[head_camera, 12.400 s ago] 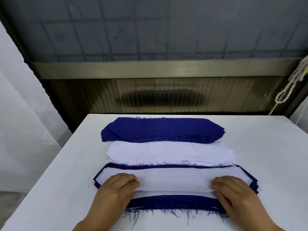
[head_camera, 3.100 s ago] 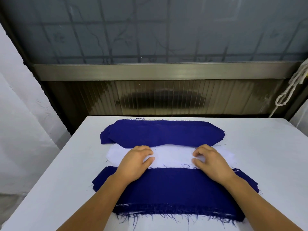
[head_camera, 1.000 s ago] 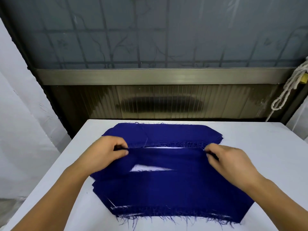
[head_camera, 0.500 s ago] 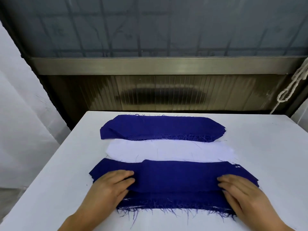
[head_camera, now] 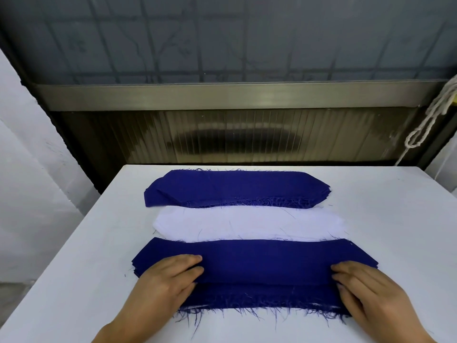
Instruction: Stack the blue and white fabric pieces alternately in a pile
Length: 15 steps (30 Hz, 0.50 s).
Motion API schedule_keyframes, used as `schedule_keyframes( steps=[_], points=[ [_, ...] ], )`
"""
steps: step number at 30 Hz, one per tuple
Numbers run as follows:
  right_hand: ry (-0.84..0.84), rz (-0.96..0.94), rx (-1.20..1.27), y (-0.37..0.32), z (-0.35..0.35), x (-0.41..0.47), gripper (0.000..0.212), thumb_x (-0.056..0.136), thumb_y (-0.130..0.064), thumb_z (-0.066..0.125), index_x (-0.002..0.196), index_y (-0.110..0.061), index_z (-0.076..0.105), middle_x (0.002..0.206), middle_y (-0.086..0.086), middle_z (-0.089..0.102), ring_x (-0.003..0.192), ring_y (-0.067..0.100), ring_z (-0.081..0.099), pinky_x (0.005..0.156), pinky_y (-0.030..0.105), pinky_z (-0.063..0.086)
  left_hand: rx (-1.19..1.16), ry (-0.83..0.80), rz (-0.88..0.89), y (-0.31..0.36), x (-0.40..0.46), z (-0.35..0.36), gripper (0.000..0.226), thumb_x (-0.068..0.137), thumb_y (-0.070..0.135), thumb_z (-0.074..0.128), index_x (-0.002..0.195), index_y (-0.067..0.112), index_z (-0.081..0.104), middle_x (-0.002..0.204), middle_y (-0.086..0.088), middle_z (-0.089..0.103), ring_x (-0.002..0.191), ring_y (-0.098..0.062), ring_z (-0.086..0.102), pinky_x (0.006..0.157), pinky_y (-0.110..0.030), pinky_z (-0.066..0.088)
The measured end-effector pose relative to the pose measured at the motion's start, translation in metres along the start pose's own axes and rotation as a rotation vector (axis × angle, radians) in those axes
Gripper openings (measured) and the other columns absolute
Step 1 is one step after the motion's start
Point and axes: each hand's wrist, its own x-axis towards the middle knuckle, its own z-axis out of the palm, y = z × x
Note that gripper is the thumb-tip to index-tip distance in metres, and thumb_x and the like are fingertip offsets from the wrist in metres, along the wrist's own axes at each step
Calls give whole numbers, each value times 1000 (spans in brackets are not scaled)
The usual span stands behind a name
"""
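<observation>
Three fabric groups lie in rows on the white table (head_camera: 74, 280). At the back is a pile of blue pieces (head_camera: 235, 188). In the middle lies a pile of white pieces (head_camera: 247, 225). Nearest me is the mixed pile (head_camera: 259, 263) with a blue piece on top and frayed threads along its near edge; a sliver of white shows under it. My left hand (head_camera: 168, 280) rests flat on the pile's left end. My right hand (head_camera: 366, 290) rests flat on its right end. Both hands have their fingers laid out on the top blue piece.
The table's far edge runs just behind the back blue pile, against a dark ribbed panel and a metal rail (head_camera: 235, 95). A knotted rope (head_camera: 430, 120) hangs at the upper right. A white wall stands to the left.
One second ago both hands pinched a blue piece lifted over the piles. It now lies flat on the near pile, and both hands have slid to its ends, flattening it.
</observation>
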Motion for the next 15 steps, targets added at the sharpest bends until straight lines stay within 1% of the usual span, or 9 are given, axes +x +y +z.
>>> schedule_keyframes(
  steps=[3, 8, 13, 15],
  points=[
    [10, 14, 6, 1, 2, -2, 26, 86, -17, 55, 74, -9, 76, 92, -1, 73, 91, 12, 62, 77, 29, 49, 3, 10, 7, 2, 0, 2, 54, 105, 40, 28, 101, 18, 78, 115, 7, 69, 103, -9, 66, 85, -28, 56],
    [30, 23, 11, 0, 1, -5, 26, 85, -17, 55, 70, -9, 75, 88, -1, 73, 88, 11, 62, 75, 28, 49, 0, 11, -7, 3, -5, 5, 52, 104, 39, 30, 103, 19, 77, 117, 8, 68, 105, -8, 65, 86, -27, 55],
    [43, 31, 19, 1, 3, -8, 26, 85, -17, 55, 69, -10, 75, 87, -2, 73, 87, 12, 61, 75, 27, 48, -24, -25, -28, 4, -8, 8, 47, 103, 39, 33, 107, 20, 76, 120, 10, 66, 109, -6, 61, 90, -26, 53],
    [45, 32, 21, 1, 4, -8, 27, 86, -17, 55, 69, -9, 74, 86, -1, 73, 87, 12, 61, 76, 27, 49, -38, -36, -50, 5, -9, 8, 41, 101, 38, 38, 108, 21, 75, 122, 11, 65, 111, -4, 59, 93, -24, 50]
  ],
)
